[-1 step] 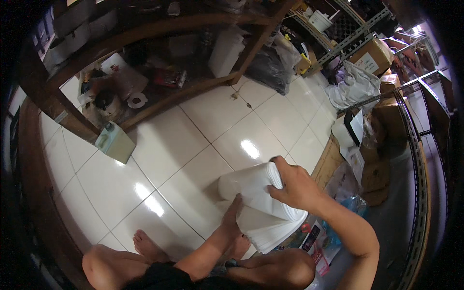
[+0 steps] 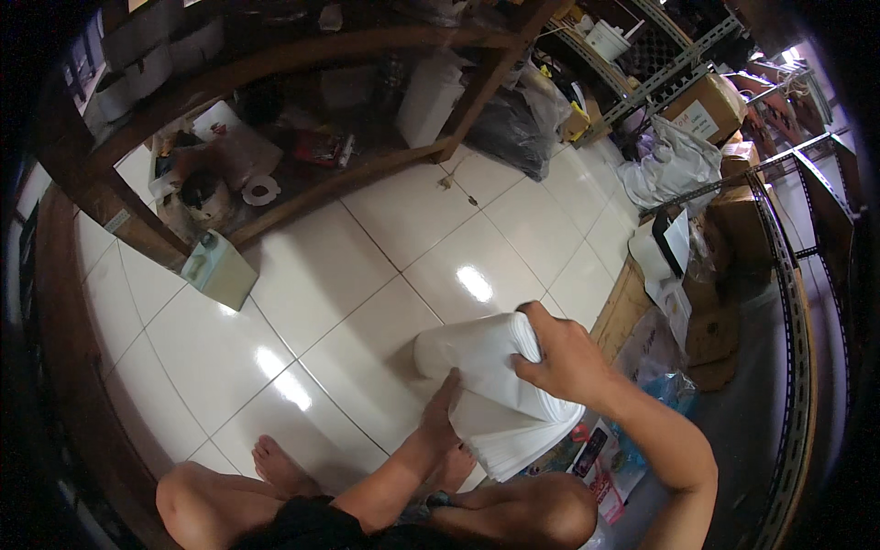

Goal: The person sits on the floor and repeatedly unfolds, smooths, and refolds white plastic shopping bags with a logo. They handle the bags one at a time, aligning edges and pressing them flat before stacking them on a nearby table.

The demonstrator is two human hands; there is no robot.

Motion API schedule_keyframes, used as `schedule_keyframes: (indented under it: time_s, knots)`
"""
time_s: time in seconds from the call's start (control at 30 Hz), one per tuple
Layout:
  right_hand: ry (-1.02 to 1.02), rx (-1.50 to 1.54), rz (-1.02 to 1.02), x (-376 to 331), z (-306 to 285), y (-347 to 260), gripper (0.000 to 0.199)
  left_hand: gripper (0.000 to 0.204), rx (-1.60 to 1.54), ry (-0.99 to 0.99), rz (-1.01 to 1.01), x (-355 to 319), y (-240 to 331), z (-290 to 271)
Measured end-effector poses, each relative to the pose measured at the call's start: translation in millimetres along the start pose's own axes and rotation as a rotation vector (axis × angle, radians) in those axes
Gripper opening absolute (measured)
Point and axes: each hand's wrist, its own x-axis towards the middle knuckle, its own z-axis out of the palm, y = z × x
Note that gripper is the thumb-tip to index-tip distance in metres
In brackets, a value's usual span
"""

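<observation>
A thick stack of white sheets (image 2: 486, 385) stands on the tiled floor in front of my crossed bare legs, its top curled over. My right hand (image 2: 561, 359) grips the folded top edge from the right, fingers wrapped over it. Lower down, my left hand (image 2: 444, 403) lies against the stack's left side with its fingers pressed to the sheets. The stack's lower end rests near my knee (image 2: 532, 509).
A pale green box (image 2: 218, 268) sits on the floor at the left by a low wooden shelf frame (image 2: 302, 197) cluttered with a tape roll (image 2: 261, 190). A black bag (image 2: 513, 128), cardboard boxes (image 2: 706, 110) and a metal rack (image 2: 790, 275) line the right. Colourful packets (image 2: 605, 454) lie beside my knee.
</observation>
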Motion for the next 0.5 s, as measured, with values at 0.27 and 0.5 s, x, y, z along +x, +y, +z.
schedule_keyframes:
  time_s: [0.27, 0.5]
  knots:
    - [0.693, 0.742, 0.194, -75, 76, 98, 0.045, 0.048, 0.069, 0.328, 0.138, 25, 37, 36]
    - [0.888, 1.302, 0.554, -76, 311, 217, 0.067, 0.046, 0.269, 0.504, 0.072, 37, 31, -19]
